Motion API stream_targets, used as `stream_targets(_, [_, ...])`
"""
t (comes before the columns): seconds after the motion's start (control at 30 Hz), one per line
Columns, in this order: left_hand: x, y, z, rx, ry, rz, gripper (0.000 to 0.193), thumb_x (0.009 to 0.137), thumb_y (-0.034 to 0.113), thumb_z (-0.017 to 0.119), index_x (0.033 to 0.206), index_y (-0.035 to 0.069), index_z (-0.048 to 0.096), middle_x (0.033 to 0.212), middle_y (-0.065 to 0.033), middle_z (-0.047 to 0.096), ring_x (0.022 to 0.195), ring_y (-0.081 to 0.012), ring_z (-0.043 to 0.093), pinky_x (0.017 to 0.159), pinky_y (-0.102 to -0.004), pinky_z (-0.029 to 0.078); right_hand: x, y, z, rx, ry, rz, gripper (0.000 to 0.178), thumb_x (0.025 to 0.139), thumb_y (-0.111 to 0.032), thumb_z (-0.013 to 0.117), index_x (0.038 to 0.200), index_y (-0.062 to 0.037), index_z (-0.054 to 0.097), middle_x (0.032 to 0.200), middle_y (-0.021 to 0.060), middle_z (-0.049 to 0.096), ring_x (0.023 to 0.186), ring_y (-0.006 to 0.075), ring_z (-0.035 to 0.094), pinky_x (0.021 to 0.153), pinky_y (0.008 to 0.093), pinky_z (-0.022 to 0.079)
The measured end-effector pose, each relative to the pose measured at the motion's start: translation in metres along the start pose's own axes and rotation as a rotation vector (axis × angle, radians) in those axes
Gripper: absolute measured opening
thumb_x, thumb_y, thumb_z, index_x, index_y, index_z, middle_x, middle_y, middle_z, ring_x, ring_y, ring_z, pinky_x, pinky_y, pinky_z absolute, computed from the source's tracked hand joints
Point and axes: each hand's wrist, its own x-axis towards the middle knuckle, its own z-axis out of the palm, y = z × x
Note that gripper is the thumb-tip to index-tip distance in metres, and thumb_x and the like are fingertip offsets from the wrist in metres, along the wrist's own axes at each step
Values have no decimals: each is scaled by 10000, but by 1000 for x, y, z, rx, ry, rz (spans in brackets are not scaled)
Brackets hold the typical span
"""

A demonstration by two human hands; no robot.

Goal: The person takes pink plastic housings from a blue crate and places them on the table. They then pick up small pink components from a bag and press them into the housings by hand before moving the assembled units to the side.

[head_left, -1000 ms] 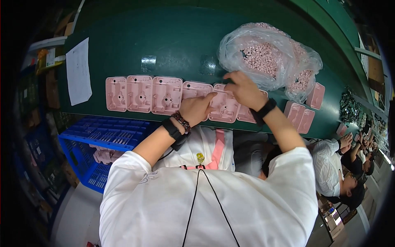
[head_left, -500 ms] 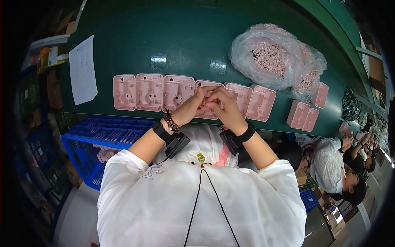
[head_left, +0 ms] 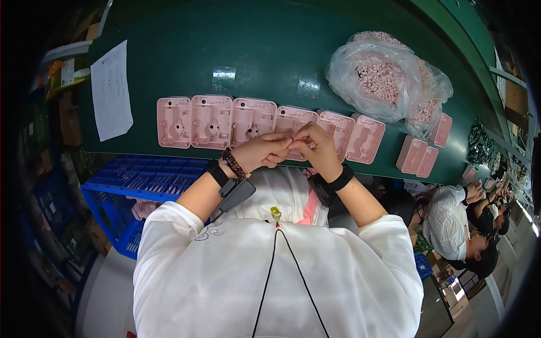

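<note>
My left hand and my right hand meet at the fingertips, over the near edge of a row of pink plastic housings. Both are pinched closed; whatever lies between the fingers is too small or hidden to make out. Behind the hands stands an open pink housing, partly covered by them. To its left are more housings, the nearest a pink shell with a dark round spot inside. On the right side a pink housing ends the row.
Clear plastic bags full of small pink parts lie at the back right. Further right sit a few pink cases. A paper sheet lies at the left. Below the green table stands a blue crate. Other people work at far right.
My hands have drawn slightly apart and now touch only at the fingertips, a little lower and to the right. More of the housing behind them shows.
</note>
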Motion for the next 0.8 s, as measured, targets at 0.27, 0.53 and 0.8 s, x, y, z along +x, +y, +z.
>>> stream_targets(0.27, [-3,0,-6,-73,80,21,192,941,288,423,892,113,485,620,69,325,513,-24,300,446,-164,249,12,-3,6,20,-116,70,114,744,-29,643,812,-10,554,770,51,530,651,139,533,548,255,440])
stream_targets(0.53, [3,-15,-19,825,553,327,205,860,281,552,961,117,481,578,9,486,482,-124,476,432,-243,358,48,1,-25,-577,-224,-256,99,716,-37,602,807,-58,567,802,48,528,722,198,554,582,275,436])
stream_targets(0.8, [-2,-15,-15,1606,846,486,357,735,219,653,1011,116,452,626,-67,607,575,-267,608,482,-372,447,93,30,-17,-955,-553,-734,76,675,-151,532,714,-123,591,842,10,489,855,159,513,672,277,418])
